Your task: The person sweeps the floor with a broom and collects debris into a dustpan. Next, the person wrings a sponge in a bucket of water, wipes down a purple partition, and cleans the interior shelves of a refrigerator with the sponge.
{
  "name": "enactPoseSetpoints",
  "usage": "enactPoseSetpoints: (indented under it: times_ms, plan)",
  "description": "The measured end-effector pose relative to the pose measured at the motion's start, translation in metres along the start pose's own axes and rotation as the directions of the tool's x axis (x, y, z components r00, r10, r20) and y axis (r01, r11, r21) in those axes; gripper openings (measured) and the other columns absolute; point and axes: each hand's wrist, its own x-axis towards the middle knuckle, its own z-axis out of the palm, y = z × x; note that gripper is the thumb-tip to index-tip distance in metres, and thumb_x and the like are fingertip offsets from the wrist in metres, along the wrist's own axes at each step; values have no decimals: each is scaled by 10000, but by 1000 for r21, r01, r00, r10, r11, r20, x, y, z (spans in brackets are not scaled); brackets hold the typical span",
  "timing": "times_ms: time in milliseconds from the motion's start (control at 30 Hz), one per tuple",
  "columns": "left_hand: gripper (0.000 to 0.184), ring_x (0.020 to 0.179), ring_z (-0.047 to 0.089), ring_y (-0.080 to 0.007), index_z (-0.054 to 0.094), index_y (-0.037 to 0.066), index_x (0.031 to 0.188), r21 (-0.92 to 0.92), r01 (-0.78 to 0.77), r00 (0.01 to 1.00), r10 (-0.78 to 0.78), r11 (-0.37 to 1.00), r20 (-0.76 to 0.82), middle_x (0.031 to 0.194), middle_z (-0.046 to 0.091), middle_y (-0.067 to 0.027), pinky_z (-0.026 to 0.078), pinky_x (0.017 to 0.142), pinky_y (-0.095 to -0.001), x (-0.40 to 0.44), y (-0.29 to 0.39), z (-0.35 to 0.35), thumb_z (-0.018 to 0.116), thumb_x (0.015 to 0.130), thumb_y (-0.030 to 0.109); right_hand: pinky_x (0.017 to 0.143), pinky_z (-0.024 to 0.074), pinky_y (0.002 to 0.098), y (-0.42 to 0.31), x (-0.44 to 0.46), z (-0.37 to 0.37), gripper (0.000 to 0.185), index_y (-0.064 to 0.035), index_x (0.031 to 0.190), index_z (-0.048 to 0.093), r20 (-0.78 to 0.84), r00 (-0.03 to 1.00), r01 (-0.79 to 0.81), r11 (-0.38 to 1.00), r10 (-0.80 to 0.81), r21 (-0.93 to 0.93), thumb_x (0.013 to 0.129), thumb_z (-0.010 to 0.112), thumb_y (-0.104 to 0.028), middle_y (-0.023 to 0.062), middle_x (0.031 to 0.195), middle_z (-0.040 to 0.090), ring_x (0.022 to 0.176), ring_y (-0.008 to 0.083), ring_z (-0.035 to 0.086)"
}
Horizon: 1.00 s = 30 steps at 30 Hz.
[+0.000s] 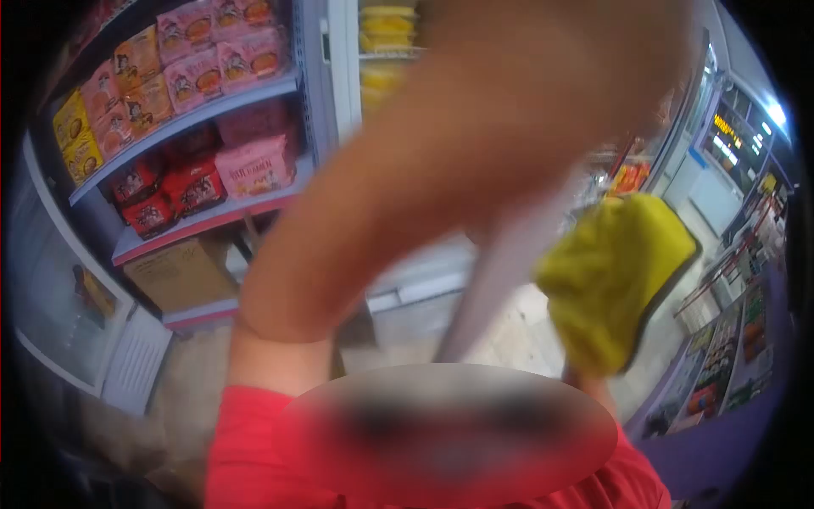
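Find yellow cloth (623, 276) at three o'clock, above right wrist (596, 390); likely soft, light, best gathered by its folds. Cannot tell either hand's grip: right hidden, left arm (475, 144) blurred toward one o'clock.

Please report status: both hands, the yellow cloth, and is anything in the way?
Left hand: cannot be made out. Right hand: hidden by the yellow cloth, grip unclear. In the way: blurred left arm, across the middle of the view.

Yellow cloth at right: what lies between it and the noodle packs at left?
In the head view, the raised, blurred left arm crosses the stretch, with a pale strip nearer the yellow cloth.
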Motion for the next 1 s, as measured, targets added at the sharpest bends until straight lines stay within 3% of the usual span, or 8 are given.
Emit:
enactPoseSetpoints:
  times_ms: [67,133,167,333,633,933,967,1000]
  plan:
    - [305,914,561,-296,593,-11,980,28,-63,998,62,998,21,968,619,-152,438,814,-395,-3,6,14,663,804,229,1034,313,349,4,-21,-15,819,13,1372,276,261,963,22,980,-74,197,744,768,-173,95,1344,394,1213,204,405]
    - [304,935,561,-293,595,2,997,67,-134,991,132,989,35,984,620,-139,437,827,-390,-3,10,22,665,806,228,958,406,334,-27,-29,-2,642,-26,1374,304,94,982,186,920,-163,-346,861,639,-216,157,1271,437,1150,264,451]
    - [304,945,561,-292,596,8,1006,91,-171,985,168,981,37,992,620,-133,436,834,-388,-4,10,28,666,808,227,959,405,339,-37,-35,-10,678,-10,1373,292,-96,993,8,855,-68,-518,829,671,-155,159,1280,434,1142,272,458]
    - [307,998,562,-284,602,39,1049,322,-293,941,331,900,-69,1032,621,-101,434,868,-378,-16,-27,25,670,815,226,948,396,321,-61,-57,-122,668,65,1358,282,-384,870,-252,392,-309,-885,819,660,-45,169,1293,436,1084,244,502]
    - [614,1121,479,-326,496,122,1226,438,57,964,64,897,-257,1181,533,-149,340,939,-505,-95,-115,-1,672,768,491,886,436,306,-63,-25,-322,573,22,1286,442,-688,717,-295,845,-112,-445,843,648,-278,85,1182,543,1024,197,549]
    - [790,1189,417,-345,392,101,1325,593,-66,975,177,802,-131,1249,469,-162,303,964,-515,-113,-137,13,695,731,524,898,437,323,23,-56,-517,542,-11,1288,453,-622,762,-283,957,180,-69,928,495,-415,83,1148,570,1010,218,565]
    - [787,1188,413,-350,381,98,1333,594,-77,973,190,801,-130,1248,463,-169,304,962,-515,-114,-135,13,694,738,508,876,454,323,32,-83,-550,471,-17,1241,485,-478,866,-330,552,-146,-766,925,500,-365,96,1149,577,1015,238,574]
    - [785,1187,408,-355,371,96,1341,594,-90,971,202,799,-124,1247,457,-176,305,960,-516,-114,-133,14,693,745,492,854,471,323,42,-109,-582,401,-22,1194,517,-267,851,-407,-244,-453,-880,922,505,-316,109,1151,584,1019,258,583]
